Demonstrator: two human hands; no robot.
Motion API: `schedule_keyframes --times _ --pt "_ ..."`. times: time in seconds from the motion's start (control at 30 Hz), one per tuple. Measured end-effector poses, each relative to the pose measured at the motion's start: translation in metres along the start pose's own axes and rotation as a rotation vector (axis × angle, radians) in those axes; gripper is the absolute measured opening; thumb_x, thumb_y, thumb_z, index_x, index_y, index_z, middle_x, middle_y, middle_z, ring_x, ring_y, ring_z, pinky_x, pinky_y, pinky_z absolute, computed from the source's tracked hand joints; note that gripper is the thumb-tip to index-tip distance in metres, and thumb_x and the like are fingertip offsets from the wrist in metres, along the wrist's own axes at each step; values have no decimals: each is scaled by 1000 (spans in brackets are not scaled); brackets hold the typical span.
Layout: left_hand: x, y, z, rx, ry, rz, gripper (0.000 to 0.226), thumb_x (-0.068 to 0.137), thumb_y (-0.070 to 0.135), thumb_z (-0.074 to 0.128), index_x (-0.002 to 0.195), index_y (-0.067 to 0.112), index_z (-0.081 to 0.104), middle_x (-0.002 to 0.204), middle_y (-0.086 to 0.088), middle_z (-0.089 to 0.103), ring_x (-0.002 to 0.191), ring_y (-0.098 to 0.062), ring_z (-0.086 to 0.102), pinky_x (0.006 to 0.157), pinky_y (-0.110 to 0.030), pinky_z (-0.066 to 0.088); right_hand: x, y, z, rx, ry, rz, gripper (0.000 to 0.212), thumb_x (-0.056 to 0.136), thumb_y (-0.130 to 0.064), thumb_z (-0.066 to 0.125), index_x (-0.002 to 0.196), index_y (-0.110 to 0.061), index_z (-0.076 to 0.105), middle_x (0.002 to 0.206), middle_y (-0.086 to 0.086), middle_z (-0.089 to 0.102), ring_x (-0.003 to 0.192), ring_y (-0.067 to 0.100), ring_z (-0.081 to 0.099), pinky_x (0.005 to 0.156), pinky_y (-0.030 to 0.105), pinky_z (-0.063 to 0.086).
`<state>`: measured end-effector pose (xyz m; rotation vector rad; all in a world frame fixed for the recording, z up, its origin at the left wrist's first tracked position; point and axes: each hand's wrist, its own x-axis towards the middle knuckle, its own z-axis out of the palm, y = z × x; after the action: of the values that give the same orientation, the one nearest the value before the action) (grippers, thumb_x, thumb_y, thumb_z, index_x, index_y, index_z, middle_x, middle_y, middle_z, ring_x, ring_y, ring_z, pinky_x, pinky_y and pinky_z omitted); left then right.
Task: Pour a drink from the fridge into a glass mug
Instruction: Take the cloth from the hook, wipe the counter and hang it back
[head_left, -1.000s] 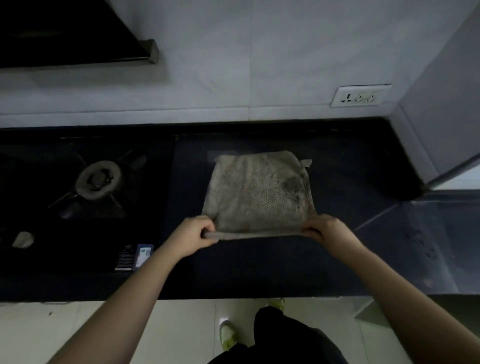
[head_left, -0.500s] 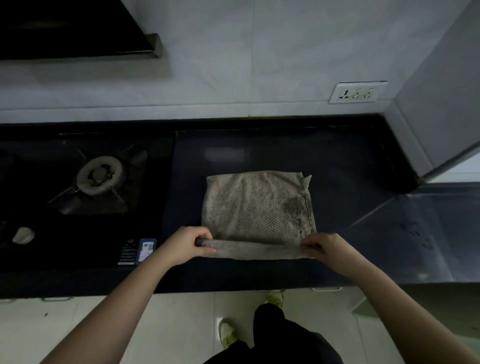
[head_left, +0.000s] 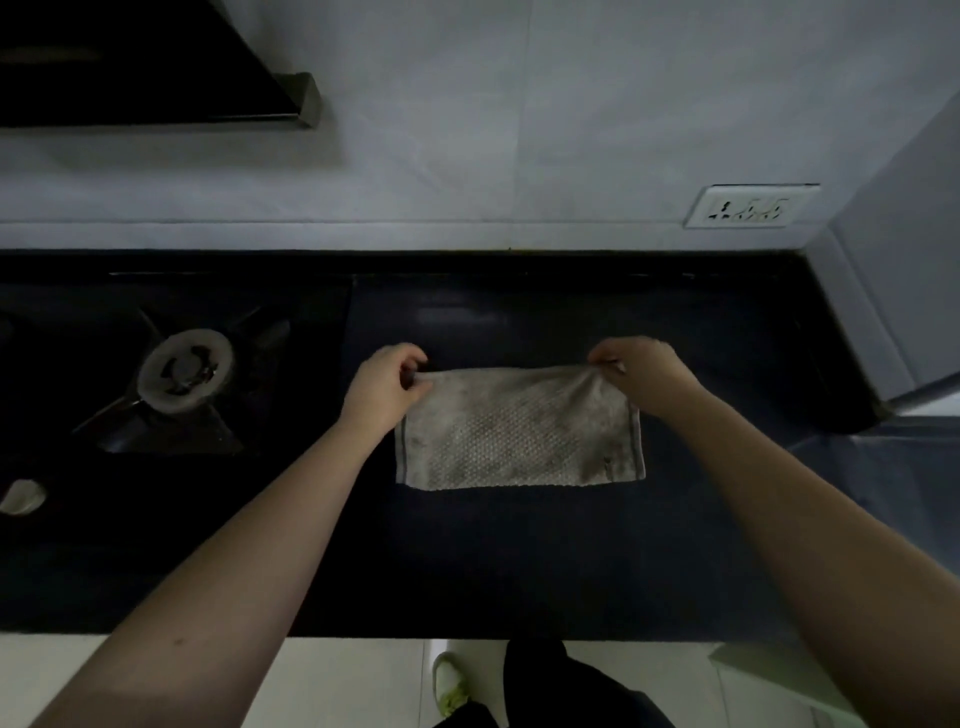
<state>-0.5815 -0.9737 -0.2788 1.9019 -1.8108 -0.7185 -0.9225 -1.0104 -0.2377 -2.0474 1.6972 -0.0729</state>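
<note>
- No mug, drink or fridge anywhere in view; only a cloth (head_left: 519, 436) in play: grey-beige, rectangular, waffle-dimpled weave, darker smudges, a thin stripe down each short edge.
- Folded double, lying flat on the bench (head_left: 519, 561) between the two hands, its far edge lifted slightly where pinched, the near fold resting toward the body.
- Left hand (head_left: 384, 389): curled, thumb and fingertips pinching the cloth's far left corner; knuckles up, wrist over the left edge of the cloth.
- Right hand (head_left: 644, 374): curled likewise, pinching the far right corner, fabric puckered just under the fingertips.
- Both bare forearms reaching in from the near side, well apart, converging toward the cloth.
- Bench: dark, smooth, faintly glossy slab, a dull reflection just beyond the hands.
- Left of the left hand: gas burner (head_left: 187, 374), pale round ring with a dark centre, black pan-support prongs radiating out, set in a black hob.
- Farther left and nearer the body: a pale rounded knob (head_left: 21, 496) at the frame edge.
- Beyond the right hand, up on the pale smooth wall: white rectangular socket plate (head_left: 750, 206).
- Beyond the left hand, high up: black angled extractor hood (head_left: 156, 67) with a metal corner.
- Under the bench edge, between the forearms: pale floor tiles, a light shoe (head_left: 449, 680), dark trousers.
</note>
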Motion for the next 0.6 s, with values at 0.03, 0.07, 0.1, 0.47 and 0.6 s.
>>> schedule_keyframes --times 0.03,0.07,0.1,0.47,0.6 --pt "3 0 4 15 54 -18 35 89 24 70 122 17 61 116 -1 59 105 -15 57 87 -27 47 7 1 4 -19 39 20 31 98 -19 49 126 -24 60 127 2 62 115 24 56 102 41 41" --pt "5 0 8 36 97 -19 37 92 24 66 128 15 59 122 -5 58 110 -18 55 93 -32 47 12 2 10 -26 85 36 35 98 -19 48 132 -23 56 131 3 59 119 26 53 102 42 39" --pt "4 0 13 66 118 6 36 95 23 62 129 13 58 125 -7 58 112 -20 55 95 -34 47 13 2 18 -16 122 46 39 97 -19 48 136 -21 53 135 5 56 122 27 51 102 43 38" --pt "-47 -25 90 569 -181 230 64 100 53 19 157 23 20 165 -5 10 152 -25 8 122 -49 11 -28 -22 142 -147 41 -20 63 99 -52 29 154 -30 11 163 2 7 150 23 2 118 50 0" --pt "-50 -30 100 600 -193 200 73 97 65 16 158 27 7 166 -3 -3 153 -23 -5 123 -48 3 -27 -32 162 -257 -28 -17 61 96 -61 11 152 -40 -1 164 3 -8 150 29 -9 112 66 -8"
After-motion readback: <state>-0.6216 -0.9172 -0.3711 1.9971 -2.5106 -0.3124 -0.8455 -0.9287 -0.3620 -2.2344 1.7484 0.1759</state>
